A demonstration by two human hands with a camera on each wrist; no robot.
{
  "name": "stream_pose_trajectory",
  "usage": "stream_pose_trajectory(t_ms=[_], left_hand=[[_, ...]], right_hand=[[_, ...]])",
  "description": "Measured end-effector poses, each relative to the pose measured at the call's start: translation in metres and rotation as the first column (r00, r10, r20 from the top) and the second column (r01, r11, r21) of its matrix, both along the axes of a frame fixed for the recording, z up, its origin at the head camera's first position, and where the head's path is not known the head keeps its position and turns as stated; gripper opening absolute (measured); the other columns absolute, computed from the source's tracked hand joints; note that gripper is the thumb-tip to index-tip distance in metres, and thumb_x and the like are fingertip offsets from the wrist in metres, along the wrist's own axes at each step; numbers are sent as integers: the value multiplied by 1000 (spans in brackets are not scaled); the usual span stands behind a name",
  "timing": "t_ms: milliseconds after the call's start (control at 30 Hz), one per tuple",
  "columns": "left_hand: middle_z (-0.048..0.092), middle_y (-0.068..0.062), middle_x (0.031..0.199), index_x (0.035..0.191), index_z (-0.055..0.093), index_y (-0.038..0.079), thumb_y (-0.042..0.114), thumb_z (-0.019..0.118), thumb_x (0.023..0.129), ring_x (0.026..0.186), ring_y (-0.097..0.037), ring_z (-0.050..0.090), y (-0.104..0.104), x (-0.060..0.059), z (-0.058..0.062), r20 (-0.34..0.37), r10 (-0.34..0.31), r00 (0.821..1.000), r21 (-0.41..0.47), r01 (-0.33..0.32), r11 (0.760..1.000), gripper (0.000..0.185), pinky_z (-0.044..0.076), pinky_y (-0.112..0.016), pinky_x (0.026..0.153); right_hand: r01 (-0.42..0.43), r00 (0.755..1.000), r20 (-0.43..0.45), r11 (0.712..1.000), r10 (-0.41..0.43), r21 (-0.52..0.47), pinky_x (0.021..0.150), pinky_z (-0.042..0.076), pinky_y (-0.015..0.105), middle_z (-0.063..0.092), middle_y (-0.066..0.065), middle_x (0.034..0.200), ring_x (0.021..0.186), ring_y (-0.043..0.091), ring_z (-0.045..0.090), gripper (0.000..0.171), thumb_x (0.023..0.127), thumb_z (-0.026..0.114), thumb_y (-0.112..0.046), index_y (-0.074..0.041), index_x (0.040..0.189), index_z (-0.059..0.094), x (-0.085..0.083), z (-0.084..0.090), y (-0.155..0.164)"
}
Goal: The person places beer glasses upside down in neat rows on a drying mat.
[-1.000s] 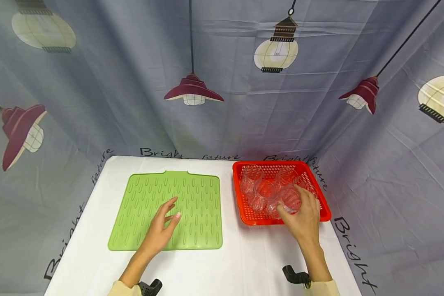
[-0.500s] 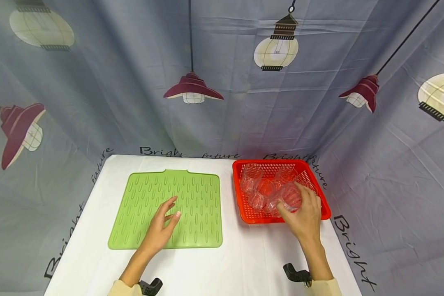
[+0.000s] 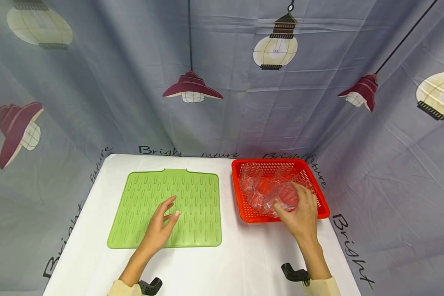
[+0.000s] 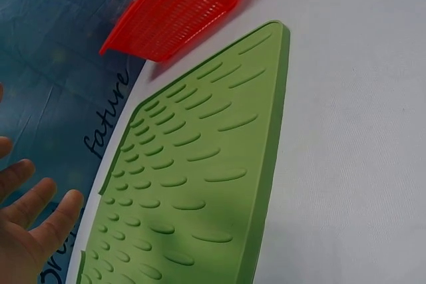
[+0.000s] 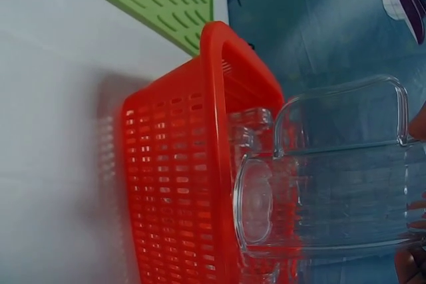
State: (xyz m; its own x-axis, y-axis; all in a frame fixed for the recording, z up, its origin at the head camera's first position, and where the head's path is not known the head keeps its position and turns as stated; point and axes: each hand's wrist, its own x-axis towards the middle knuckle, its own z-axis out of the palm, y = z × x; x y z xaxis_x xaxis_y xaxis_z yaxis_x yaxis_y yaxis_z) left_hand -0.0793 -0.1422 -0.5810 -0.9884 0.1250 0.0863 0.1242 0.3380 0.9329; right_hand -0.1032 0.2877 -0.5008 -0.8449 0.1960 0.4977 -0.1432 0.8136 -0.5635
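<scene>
While the left hand (image 3: 158,231) lies flat with fingers spread on the near half of the green mat (image 3: 192,197), holding nothing, the right hand (image 3: 299,216) reaches over the near rim of the red basket (image 3: 240,205) and curls its fingers round a clear glass cup (image 3: 285,197). That cup sits at the basket's near right part, and the right wrist view shows it tilted on its side (image 5: 339,177), base toward the basket wall, seemingly raised a little above the others, though I cannot tell whether it is fully clear of them. Further in, more clear cups (image 3: 251,181) crowd toward the basket's far left corner, some touching. Mat and basket lie side by side on the white table (image 3: 244,263), the basket along its right edge.

By my reading, the step in hand is picking one cup out of the basket. The next move calls for a straight lift so it clears its neighbours and the rim, then a carry leftward to the bare mat.
</scene>
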Motion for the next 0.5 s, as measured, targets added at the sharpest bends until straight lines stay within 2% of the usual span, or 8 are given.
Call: stream_pose_trajectory(t_ms=[233, 500], left_hand=[[39, -14, 171, 167, 36, 24, 33, 56, 114, 158, -43, 41, -2, -1, -1, -2, 4, 1000, 3, -4, 1000, 57, 51, -63, 119], [39, -16, 171, 167, 36, 23, 30, 55, 114, 158, -45, 40, 0, -1, -2, -13, 1, 1000, 10, -1, 1000, 56, 50, -65, 118]], right_hand=[[-48, 999, 2, 999, 47, 11, 91, 48, 53, 65, 21, 140, 118, 40, 54, 76, 75, 89, -22, -7, 145, 64, 1, 3, -6], [-73, 997, -27, 996, 74, 43, 91, 46, 52, 66, 22, 138, 113, 41, 53, 73, 76, 88, -23, -6, 143, 65, 1, 5, -7]])
